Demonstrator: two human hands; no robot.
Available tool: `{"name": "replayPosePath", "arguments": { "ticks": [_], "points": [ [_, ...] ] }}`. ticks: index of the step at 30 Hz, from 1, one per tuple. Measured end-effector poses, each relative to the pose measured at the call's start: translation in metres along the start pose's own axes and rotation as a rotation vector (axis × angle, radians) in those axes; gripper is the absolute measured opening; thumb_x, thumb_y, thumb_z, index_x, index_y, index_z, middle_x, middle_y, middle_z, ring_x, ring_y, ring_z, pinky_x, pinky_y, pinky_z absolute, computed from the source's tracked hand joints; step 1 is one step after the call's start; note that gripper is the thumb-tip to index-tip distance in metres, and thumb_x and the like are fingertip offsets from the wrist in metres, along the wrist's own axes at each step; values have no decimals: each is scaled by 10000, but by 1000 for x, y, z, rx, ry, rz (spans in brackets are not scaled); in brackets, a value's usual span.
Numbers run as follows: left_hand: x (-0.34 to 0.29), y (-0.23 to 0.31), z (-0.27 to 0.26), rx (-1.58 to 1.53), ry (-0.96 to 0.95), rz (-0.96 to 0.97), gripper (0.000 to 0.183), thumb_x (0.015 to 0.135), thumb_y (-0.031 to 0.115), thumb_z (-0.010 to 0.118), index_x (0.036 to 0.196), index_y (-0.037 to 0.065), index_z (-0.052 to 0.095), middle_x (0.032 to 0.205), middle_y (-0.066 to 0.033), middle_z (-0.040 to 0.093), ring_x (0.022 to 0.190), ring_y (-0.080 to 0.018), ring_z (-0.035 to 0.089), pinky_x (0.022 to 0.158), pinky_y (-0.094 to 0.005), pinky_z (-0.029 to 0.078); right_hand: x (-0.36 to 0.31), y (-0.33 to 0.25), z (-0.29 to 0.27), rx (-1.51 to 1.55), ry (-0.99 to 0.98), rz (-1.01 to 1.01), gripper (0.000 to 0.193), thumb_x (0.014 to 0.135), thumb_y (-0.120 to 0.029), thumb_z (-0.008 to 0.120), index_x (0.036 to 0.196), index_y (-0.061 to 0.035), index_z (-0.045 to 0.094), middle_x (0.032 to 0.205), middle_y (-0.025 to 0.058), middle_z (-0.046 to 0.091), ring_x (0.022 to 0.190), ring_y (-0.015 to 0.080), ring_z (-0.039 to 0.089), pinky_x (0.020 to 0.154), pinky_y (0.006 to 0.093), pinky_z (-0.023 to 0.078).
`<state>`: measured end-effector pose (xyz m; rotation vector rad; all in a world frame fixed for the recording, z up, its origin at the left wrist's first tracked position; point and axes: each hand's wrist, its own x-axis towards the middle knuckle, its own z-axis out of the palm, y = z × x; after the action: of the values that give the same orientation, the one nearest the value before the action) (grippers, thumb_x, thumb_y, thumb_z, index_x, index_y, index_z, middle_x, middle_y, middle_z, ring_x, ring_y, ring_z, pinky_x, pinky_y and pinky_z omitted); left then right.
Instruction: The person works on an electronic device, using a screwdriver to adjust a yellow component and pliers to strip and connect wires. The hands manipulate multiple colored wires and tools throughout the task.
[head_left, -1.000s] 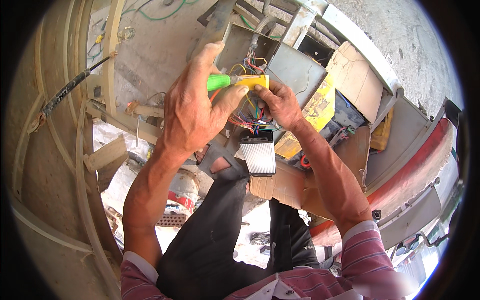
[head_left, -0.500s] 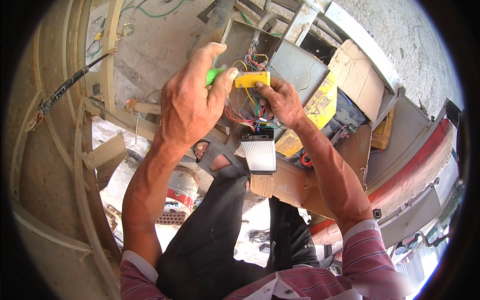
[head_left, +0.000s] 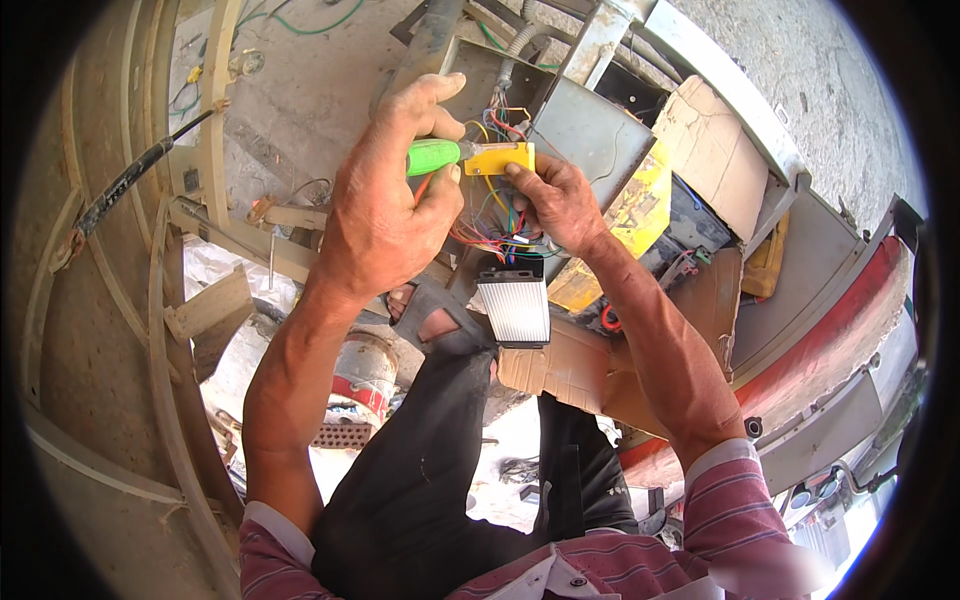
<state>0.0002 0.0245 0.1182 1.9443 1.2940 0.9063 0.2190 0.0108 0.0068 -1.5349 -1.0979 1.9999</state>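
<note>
My left hand (head_left: 385,210) grips a screwdriver with a green handle (head_left: 432,157), its tip pointing right into a small yellow block (head_left: 499,158). My right hand (head_left: 560,205) pinches that yellow block from below. A bundle of coloured wires (head_left: 495,235) hangs under the block and runs into an open grey metal box (head_left: 585,130). Below the wires sits a ribbed silver module (head_left: 515,308).
A cardboard piece (head_left: 715,150) and a yellow panel (head_left: 640,215) lie right of the box. A red curved body edge (head_left: 830,340) runs at the right. A black cable (head_left: 125,185) and wooden bars (head_left: 205,310) are at the left. My dark trouser legs (head_left: 430,470) fill the lower middle.
Both hands, with the screwdriver and the yellow block, have risen a little toward the grey box. The grips are unchanged.
</note>
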Motion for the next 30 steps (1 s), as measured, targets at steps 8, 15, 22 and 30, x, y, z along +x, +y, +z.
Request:
{"name": "replayPosePath", "arguments": {
  "ticks": [8, 15, 22, 30],
  "points": [
    [-1, 12, -8, 162, -46, -304, 582, 879, -16, 751, 1425, 64, 568, 1048, -138, 680, 912, -292, 698, 813, -406, 568, -1, 0, 0, -22, 17, -6, 415, 1057, -410, 599, 1112, -18, 724, 737, 10, 617, 579, 101, 604, 530, 282, 519],
    [2, 3, -5, 66, 14, -56, 525, 911, 22, 748, 1406, 53, 575, 1168, -179, 703, 913, -304, 705, 829, -432, 575, 1, 1, 0, -20, 9, -3, 422, 1051, -418, 607, 1045, -12, 722, 725, 7, 614, 564, 104, 598, 525, 281, 510],
    [4, -1, -1, 160, 4, -20, 599, 919, -28, 737, 1476, 47, 531, 1070, -107, 682, 978, -210, 678, 926, -359, 557, 1, 2, -1, -12, 9, -7, 418, 1055, -411, 606, 1067, -9, 720, 719, 7, 615, 548, 109, 589, 518, 285, 501],
    [15, -1, -6, 4, -109, -5, 540, 924, -35, 722, 1429, 45, 547, 1015, -101, 695, 900, -187, 684, 854, -328, 566, 1, 0, -3, -14, -15, 11, 421, 1059, -411, 601, 1056, -5, 716, 706, 8, 611, 536, 107, 580, 520, 287, 485]
  ]
}}
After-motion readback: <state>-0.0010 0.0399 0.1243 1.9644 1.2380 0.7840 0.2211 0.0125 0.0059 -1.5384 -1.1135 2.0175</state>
